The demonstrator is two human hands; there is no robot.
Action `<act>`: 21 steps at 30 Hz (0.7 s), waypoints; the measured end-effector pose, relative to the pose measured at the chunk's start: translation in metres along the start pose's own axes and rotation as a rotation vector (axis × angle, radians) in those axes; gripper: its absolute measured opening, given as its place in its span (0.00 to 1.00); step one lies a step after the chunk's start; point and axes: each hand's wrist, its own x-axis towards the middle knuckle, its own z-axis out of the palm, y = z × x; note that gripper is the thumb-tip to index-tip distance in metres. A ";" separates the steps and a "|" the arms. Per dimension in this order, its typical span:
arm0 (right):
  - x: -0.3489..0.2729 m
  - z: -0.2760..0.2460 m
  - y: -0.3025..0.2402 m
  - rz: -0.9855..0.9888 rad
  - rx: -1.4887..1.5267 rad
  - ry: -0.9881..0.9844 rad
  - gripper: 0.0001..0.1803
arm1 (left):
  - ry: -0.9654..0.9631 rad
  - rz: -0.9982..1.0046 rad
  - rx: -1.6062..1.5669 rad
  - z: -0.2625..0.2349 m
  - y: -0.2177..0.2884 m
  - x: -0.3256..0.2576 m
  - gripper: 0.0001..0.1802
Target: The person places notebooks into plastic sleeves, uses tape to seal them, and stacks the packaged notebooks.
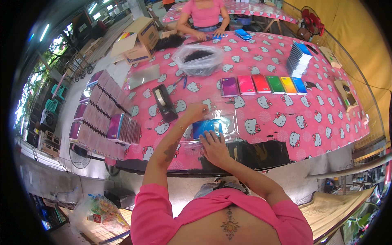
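Observation:
A blue spiral notebook lies on a clear plastic sheet at the near middle of the table. My right hand rests flat on its lower edge, fingers spread. Just above the notebook, at the far left side of the sheet, my left hand is closed, its fingertips together; what they pinch is too small to make out. To the left of that hand stands a black tape dispenser with a roll in it. Pens lie beyond it.
Stacked purple spiral notebooks fill the table's left side. Farther off are a row of coloured notebooks, a tall notebook stack, a plastic bag of black pieces and a cardboard box. Across the table, a person handles blue notebooks.

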 end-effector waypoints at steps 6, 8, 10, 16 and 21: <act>0.000 0.002 0.001 -0.018 -0.036 0.000 0.32 | 0.305 0.034 -0.174 -0.009 0.022 -0.040 0.07; -0.001 0.004 0.008 0.003 -0.043 -0.006 0.33 | 0.364 0.034 -0.129 -0.008 0.050 -0.053 0.07; 0.000 0.006 0.005 -0.010 -0.034 -0.004 0.33 | 0.437 0.009 -0.058 -0.002 0.063 -0.074 0.07; 0.003 0.002 0.008 -0.018 0.063 0.040 0.28 | 0.601 -0.038 -0.078 0.023 0.074 -0.101 0.09; 0.030 0.001 0.030 0.154 0.258 0.129 0.22 | 0.535 -0.077 -0.094 0.022 0.073 -0.097 0.11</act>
